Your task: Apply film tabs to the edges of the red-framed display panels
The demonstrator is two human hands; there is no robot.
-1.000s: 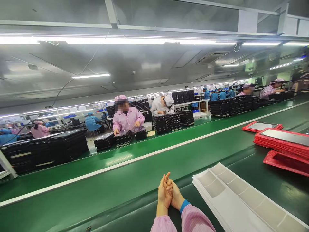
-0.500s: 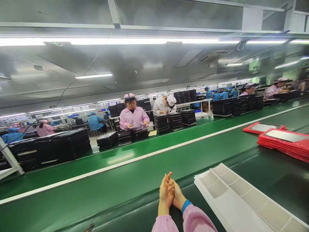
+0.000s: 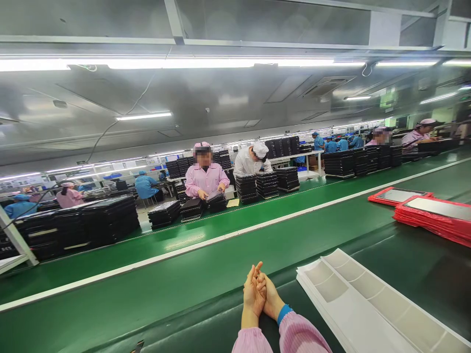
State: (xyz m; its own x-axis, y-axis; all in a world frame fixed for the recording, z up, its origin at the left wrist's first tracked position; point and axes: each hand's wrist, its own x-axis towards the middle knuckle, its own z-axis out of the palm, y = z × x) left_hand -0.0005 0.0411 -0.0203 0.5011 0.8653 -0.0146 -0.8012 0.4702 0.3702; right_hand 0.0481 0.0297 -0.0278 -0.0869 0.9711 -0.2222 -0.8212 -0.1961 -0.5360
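Head view. Your left hand [image 3: 252,296] and right hand [image 3: 272,303] are clasped low in frame, centre, resting on the dark green belt [image 3: 405,274]. Grip closed on both sides, fingers laced into each other, nothing held. Pink sleeves [image 3: 250,342] on both forearms, blue cuff [image 3: 284,314] at the right wrist.

Nearest item: white tray stack [image 3: 353,299], lying flat on the belt just right of your hands, not touching them, square recesses facing up. Further right, two stacks of red frames [image 3: 430,220] with grey panels on top, also on the belt, well apart from you.

Beyond the belt's white edge strip [image 3: 206,240] runs a second green belt [image 3: 235,220]. Across it, a co-worker in pink [image 3: 206,179] has both hands on a black tablet-like unit [image 3: 215,197]. Black stacks [image 3: 164,214] stand on that belt either side. Behind, a co-worker in white [image 3: 252,162] bends over a stack. Blue-smocked workers [image 3: 331,145] sit far down the line, too small for detail.
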